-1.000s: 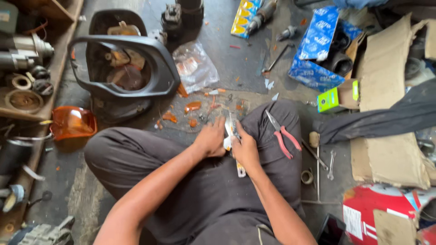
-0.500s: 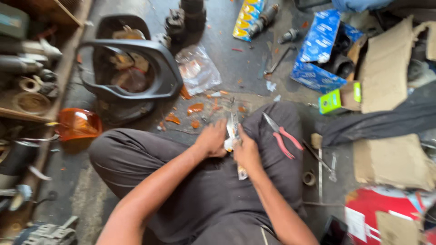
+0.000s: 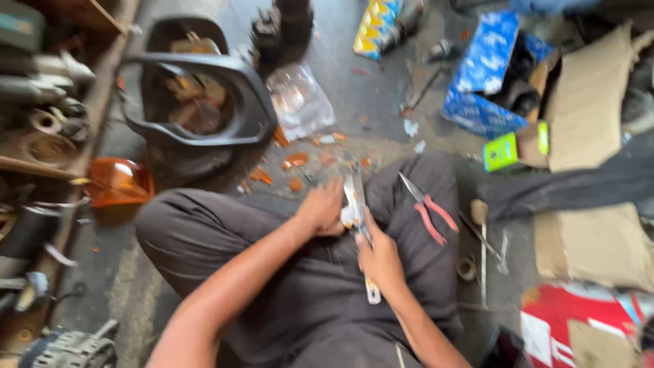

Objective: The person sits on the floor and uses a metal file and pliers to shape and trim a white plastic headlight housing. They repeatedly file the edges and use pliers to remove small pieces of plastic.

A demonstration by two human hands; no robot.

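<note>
Gripping small pale part (image 3: 350, 217) with left hand (image 3: 320, 210), over lap, centre. Working it with slim tool (image 3: 363, 235) clenched in right hand (image 3: 379, 257). Keeping part braced, strokes short; red-handled pliers (image 3: 428, 208) lying right on thigh.

Grimy concrete floor (image 3: 371, 102), orange shards (image 3: 297, 161) scattered about, flattened cardboard (image 3: 589, 102) on the right, maybe a wooden shelf (image 3: 82, 109) on the left.

Grey concrete floor (image 3: 354, 102): orange plastic shards (image 3: 296, 161), clear plastic bag (image 3: 300, 102), blue cardboard box (image 3: 487, 75), green packet (image 3: 501, 152), flattened cardboard (image 3: 589, 95), black mirror housing (image 3: 197, 102), orange lens (image 3: 119, 182).
</note>
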